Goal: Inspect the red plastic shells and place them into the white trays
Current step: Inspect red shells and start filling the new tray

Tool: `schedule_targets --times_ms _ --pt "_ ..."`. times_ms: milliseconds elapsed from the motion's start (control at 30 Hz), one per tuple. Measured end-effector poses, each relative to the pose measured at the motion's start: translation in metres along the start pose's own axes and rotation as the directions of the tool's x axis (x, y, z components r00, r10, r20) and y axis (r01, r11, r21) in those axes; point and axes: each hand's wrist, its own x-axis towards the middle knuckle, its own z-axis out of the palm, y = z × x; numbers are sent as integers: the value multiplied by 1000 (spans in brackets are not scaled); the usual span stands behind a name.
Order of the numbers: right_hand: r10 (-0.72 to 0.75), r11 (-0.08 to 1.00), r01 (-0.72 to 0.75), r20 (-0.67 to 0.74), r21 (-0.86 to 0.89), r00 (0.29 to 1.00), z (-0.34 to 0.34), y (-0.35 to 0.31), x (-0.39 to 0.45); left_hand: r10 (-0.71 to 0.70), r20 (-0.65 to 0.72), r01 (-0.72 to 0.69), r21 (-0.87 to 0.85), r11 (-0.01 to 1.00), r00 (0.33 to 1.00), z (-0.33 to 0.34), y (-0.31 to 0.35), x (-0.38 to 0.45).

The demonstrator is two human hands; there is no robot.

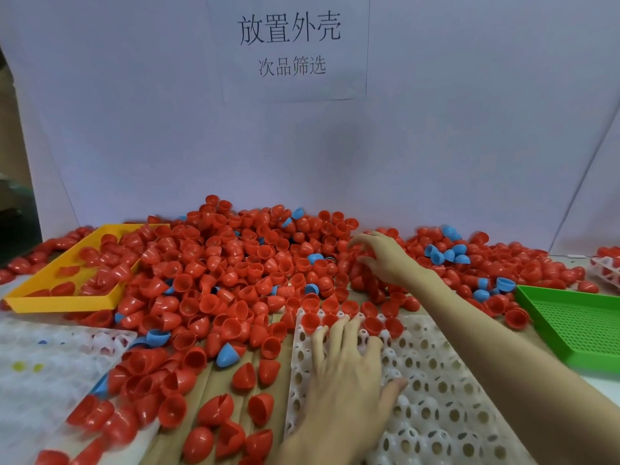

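Note:
A big heap of red plastic shells [235, 263] covers the table, with a few blue shells [446, 253] mixed in. A white tray [436, 397] with round holes lies at the front centre; several red shells [372, 325] sit in its far row. My left hand [345, 367] rests flat on that tray with fingers spread, touching the far row. My right hand [379, 253] reaches into the heap beyond the tray, fingers curled down among the red shells; whether it holds one is hidden.
A yellow tray [67, 298] with red shells stands at the left. A green perforated tray [577, 327] sits at the right. Another white tray [50, 357] lies at the front left, a further one [607, 266] at the far right. A white board with a sign stands behind.

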Motion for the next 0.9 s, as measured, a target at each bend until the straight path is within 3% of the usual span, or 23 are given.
schedule_targets --times_ms 167,300,367,500,700,800,900 --pt "62 959 -13 -164 283 984 -24 -8 -39 3 -25 -3 -20 1000 1000 -2 0 -2" --pt "65 815 7 -102 580 993 -46 -28 -92 5 -145 -21 -109 994 989 -8 3 -2" --pt "40 761 8 -59 649 997 -53 -37 -123 -15 -252 -28 -167 986 968 -14 6 -2" --pt "-34 749 41 -23 662 999 -59 -50 -175 -133 -351 2 -350 937 927 -24 8 -3" --pt "-112 771 68 31 633 993 -61 -58 -207 -194 -185 -20 -771 636 963 -31 10 0" --pt "-98 784 93 -25 613 995 -61 -59 -208 -180 -110 6 -840 543 978 -32 4 3" --pt "-98 778 106 -47 619 994 -60 -56 -209 -227 -138 9 -835 550 964 -29 -1 5"
